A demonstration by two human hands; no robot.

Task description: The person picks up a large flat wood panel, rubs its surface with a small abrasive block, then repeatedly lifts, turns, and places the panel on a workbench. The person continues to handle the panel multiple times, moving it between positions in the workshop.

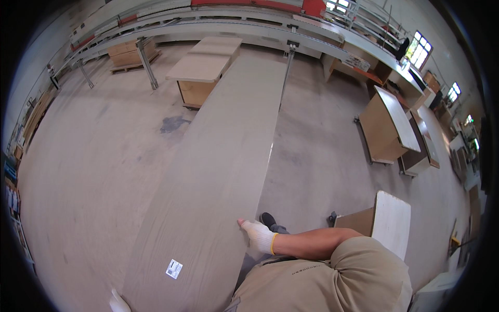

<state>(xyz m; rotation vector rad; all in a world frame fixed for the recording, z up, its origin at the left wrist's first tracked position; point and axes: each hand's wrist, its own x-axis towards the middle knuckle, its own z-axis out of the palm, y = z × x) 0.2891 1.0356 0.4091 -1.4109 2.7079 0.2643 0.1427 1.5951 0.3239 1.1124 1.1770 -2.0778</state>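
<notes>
A long grey-brown panel with a faint wood grain stretches away from my body, its far end beside the low table and the metal rail. A white label is stuck on its near part. My right hand, in a white glove with bare fingertips, grips the panel's right edge, thumb on top and the other fingers hidden beneath. At the lower left, my left hand, also gloved in white, is at the panel's left edge. Only part of it shows, closed on that edge.
A low wheeled table stands by the panel's far left side. Beyond runs a long rail on metal legs. Wheeled wooden carts stand to the right, another white-topped cart close by my right arm. A stack of boards lies far left.
</notes>
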